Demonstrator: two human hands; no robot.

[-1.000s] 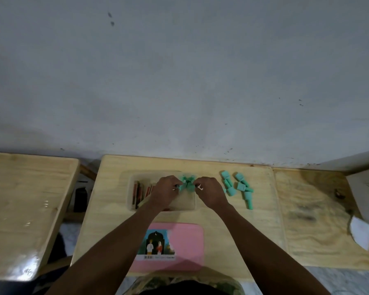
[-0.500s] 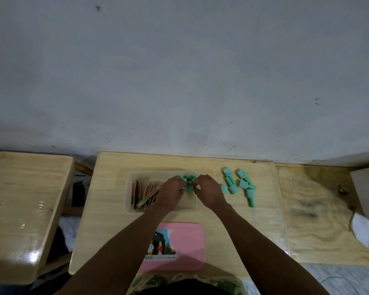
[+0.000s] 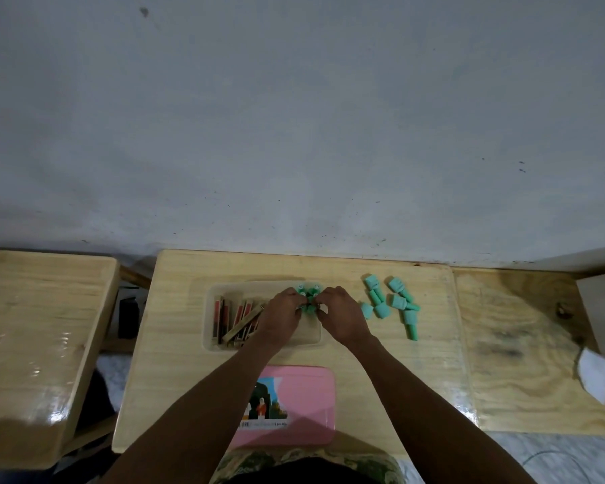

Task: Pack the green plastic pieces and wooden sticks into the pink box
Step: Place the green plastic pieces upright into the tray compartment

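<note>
Dim, cool, even indoor light with soft grain. Glare shines on the glossy side table (image 3: 32,361) at the lower left of the frame. The arms cast a shadow over the pink lid (image 3: 294,413). Wide-angle distortion bends the worktop (image 3: 189,361) edges; fine detail is soft.

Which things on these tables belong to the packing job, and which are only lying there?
Belong to the job:
- tray holding wooden sticks
- green pieces between left hand and right hand
- loose green pieces on the table
- pink lid

Just lying about:
- white paper scrap
- small dark object, too small to identify
</note>
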